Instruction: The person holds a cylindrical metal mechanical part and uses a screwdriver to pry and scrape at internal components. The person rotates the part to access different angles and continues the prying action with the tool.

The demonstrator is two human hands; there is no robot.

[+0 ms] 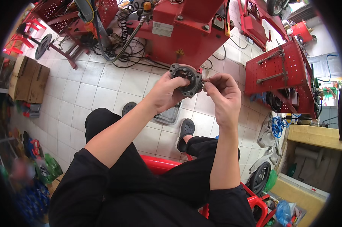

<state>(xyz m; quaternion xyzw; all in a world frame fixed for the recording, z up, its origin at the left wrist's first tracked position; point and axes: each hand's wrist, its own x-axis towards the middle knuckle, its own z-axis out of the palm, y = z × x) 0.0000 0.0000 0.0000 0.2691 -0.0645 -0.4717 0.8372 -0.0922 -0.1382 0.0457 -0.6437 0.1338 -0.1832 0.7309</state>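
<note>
The person wears black throughout — a short-sleeved black top whose sleeves end above the elbows, leaving both forearms bare, and black trousers. The left hand (167,90) and the right hand (224,96) are bare, with no gloves, rings or watch in view. On the feet are dark grey clog-style slippers (186,130) with small vent holes across the toe — one toward 12 o'clock of the left knee, the other at 12 o'clock of the right knee.

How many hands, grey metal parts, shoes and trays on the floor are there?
Hands: 2, left hand and right hand
Grey metal part: 1
Dark shoes: 2, one and another
Metal tray: 1
Total: 6
</note>
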